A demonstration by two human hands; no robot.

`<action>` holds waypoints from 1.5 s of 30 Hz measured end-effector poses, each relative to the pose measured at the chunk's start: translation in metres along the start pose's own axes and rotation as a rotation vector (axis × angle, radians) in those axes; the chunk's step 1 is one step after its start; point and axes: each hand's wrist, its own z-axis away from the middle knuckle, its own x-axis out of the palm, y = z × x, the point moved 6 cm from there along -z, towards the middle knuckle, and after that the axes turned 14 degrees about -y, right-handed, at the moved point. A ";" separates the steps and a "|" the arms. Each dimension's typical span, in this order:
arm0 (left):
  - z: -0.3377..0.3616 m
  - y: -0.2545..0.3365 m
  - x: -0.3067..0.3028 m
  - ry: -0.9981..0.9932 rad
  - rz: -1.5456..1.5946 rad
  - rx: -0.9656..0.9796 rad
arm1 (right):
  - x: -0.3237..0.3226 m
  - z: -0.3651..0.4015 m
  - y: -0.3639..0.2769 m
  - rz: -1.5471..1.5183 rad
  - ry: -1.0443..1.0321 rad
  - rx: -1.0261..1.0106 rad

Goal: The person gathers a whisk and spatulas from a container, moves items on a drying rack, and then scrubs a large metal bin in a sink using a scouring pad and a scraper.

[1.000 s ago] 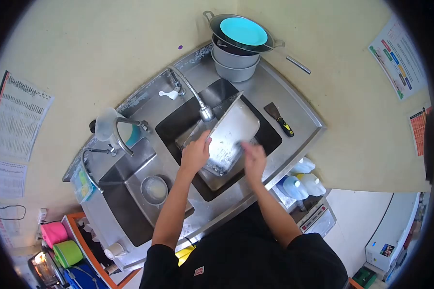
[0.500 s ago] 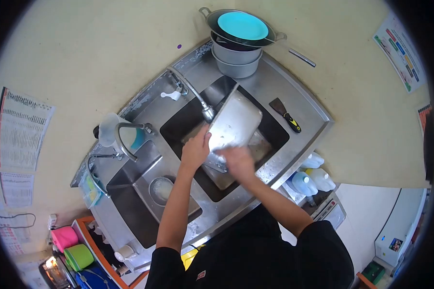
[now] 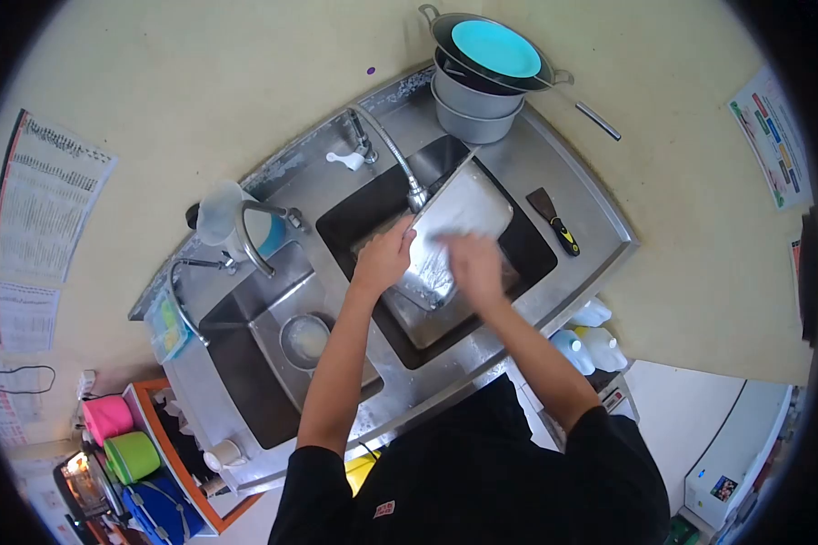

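Note:
A rectangular metal tray (image 3: 473,204), wet and shiny, is tilted over the right-hand sink basin (image 3: 415,350). My left hand (image 3: 384,261) grips its left edge, just below the metal spray head (image 3: 417,197) of the flexible tap. Against the tray's surface is my right hand (image 3: 473,265), its fingers smeared by motion; whether they hold anything cannot be made out. Under the tray, another metal surface shows in the basin.
The left basin (image 3: 245,381) holds a round metal bowl (image 3: 305,341). A scraper (image 3: 554,222) lies on the right ledge. Stacked pots (image 3: 475,113) stand at the back corner, topped by a turquoise plate (image 3: 496,49). A cup (image 3: 223,454) sits front left.
The view has shifted a little. My right hand has moved slightly over the tray and is still blurred. My left hand keeps its grip on the edge.

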 end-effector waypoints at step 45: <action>-0.016 -0.002 -0.025 -0.069 0.062 -0.049 | -0.059 -0.100 0.112 -0.315 0.346 0.237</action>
